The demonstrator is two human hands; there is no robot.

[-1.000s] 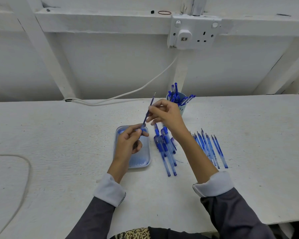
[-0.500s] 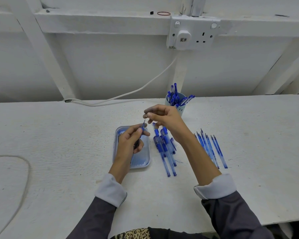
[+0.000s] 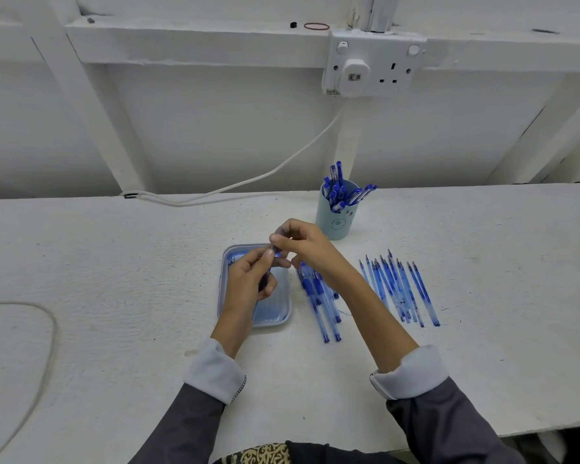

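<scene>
Head view: at 6 o'clock, dark sleeves (image 3: 449,426) with pale turned-back cuffs are seen over the white table (image 3: 114,296). A blue pen (image 3: 264,280) is gripped in the curled left hand (image 3: 248,279) and is held over the far half of a pale blue tray (image 3: 272,324). The pen's upper end is pinched by the fingertips of the right hand (image 3: 303,244), so the two hands are brought together at the fingertips. Just beside the tray, at its 3 o'clock, a small bunch of pen barrels (image 3: 322,306) is laid on the table, partly hidden by the right forearm. Further out at 3 o'clock, a row of refills (image 3: 399,289) is laid with tips pointing to 12 o'clock. At 1 o'clock from the hands, a light blue cup (image 3: 335,222) filled with capped pens (image 3: 339,189) is stood upright. At 12 o'clock, a white cable (image 3: 248,182) is run from the table's back edge up to a double wall socket (image 3: 375,65). A red rubber band (image 3: 316,26) is seen on the ledge at the socket's 10 o'clock.
</scene>
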